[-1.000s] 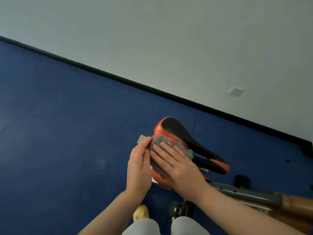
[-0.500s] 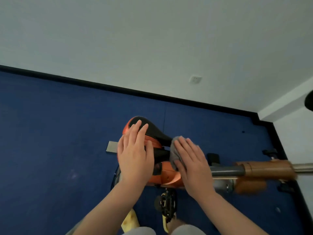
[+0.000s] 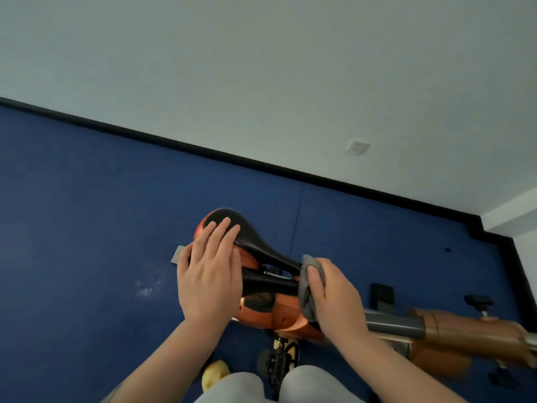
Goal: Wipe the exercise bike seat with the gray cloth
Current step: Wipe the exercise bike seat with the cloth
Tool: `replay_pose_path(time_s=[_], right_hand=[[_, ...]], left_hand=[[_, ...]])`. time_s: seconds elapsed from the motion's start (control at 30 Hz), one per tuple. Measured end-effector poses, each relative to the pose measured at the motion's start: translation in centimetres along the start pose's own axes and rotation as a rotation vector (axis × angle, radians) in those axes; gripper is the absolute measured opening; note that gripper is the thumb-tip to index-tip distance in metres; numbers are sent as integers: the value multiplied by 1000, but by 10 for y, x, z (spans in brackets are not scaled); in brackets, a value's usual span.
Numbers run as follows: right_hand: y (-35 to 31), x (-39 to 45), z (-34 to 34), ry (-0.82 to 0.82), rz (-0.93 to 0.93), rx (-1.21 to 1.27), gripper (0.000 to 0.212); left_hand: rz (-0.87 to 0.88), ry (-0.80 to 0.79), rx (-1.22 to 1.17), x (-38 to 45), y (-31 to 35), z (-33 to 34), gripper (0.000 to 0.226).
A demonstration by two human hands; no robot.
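Observation:
The exercise bike seat [image 3: 263, 248] is black on top with orange sides, its wide back end at the upper left and its narrow nose pointing right. My left hand [image 3: 209, 274] lies flat on the wide rear part, fingers spread. My right hand [image 3: 331, 292] is closed around the gray cloth [image 3: 307, 287], which is bunched against the seat's narrow nose. The cloth and my hand hide the nose tip.
The bike's gray and orange frame [image 3: 430, 328] runs off to the right. A black pedal [image 3: 276, 362] sits below the seat, above my knees. Blue floor [image 3: 87, 242] surrounds the bike; a white wall with a socket [image 3: 358, 146] stands behind.
My right hand has slid the cloth from the wide rear of the seat along to its nose. My left hand has moved onto the rear of the seat and stays flat there.

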State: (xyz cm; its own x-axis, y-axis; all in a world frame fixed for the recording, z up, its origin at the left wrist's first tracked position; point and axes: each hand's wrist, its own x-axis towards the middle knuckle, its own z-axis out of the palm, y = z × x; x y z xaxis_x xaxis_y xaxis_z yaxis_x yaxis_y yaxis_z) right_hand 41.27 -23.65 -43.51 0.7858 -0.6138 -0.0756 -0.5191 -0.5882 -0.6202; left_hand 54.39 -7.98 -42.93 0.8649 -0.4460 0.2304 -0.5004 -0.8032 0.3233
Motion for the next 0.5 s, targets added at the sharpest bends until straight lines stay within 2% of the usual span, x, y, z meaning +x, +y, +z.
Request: replay_pose_path(time_s=[0.13,0.3,0.37,0.5], right_hand=[[-36,33,15,-83,-153,-225,39],[-19,27,5,-255,-279,-173,44],[-13,28,1,-276,-270,-154,43],[-56,60,28,-296,-249,-86,42]], left_hand=[[-57,66,-25,-1,5,2,41],[-182,210,-149,-7,3,6,35],[-236,280,-208,-8,3,6,32],[-321,332,-214,-7,5,7,32]])
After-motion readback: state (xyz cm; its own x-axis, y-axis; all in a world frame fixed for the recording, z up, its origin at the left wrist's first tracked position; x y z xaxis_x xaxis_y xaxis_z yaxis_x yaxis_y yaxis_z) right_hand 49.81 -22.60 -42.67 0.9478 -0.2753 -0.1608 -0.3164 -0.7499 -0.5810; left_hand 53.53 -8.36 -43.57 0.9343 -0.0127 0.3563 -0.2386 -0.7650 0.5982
